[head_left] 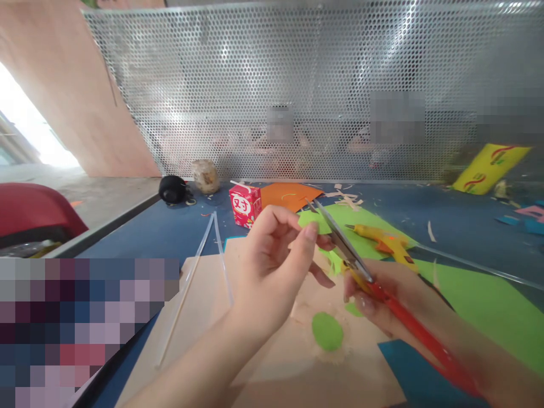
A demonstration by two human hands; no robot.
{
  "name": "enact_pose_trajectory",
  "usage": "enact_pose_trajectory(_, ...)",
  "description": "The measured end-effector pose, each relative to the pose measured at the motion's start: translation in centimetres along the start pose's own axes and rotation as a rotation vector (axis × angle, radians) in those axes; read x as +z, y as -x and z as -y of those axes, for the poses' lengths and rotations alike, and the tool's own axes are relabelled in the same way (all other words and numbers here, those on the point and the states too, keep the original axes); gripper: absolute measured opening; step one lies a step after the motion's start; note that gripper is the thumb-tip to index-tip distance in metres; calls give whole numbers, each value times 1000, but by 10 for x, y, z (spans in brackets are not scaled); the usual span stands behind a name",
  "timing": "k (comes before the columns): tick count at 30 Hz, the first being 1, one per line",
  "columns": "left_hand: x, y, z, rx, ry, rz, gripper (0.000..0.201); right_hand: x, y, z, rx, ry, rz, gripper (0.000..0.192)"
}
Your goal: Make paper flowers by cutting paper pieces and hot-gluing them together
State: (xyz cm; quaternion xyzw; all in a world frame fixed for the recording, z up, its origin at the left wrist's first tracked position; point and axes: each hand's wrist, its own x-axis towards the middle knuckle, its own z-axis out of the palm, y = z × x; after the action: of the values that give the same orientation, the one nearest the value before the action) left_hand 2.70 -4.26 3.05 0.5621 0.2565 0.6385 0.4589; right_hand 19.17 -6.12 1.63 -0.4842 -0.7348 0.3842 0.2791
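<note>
Between thumb and fingers, my left hand (276, 255) pinches a small piece of green paper (313, 222). A pair of scissors (352, 258) with red handles is gripped in my right hand (378, 294), its blades parted around the edge of that green piece. Below the hands, a green paper oval (327, 331) lies on a large beige sheet (263, 368). A second bit of green shows partly from under my right hand. Just beyond the right hand rests a yellow glue gun (385, 241) on green paper.
A red drink box (245, 205) stands behind my left hand, near orange paper (289, 196). Clear glue sticks (198, 255) lie at left. A black round object (173, 190) and a yellow packet (491, 168) sit by the perforated metal screen (297, 68). A person is at lower left.
</note>
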Motion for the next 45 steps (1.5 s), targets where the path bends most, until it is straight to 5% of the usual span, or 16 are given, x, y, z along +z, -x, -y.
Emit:
enact_pose_trajectory(29,-2,-3,1,5,62,-5,9,1,2,-3,78,-81,36,28)
enact_pose_trajectory(45,-2,-1,2,25,16,4,10,-1,2,-4,-14,60,6,24)
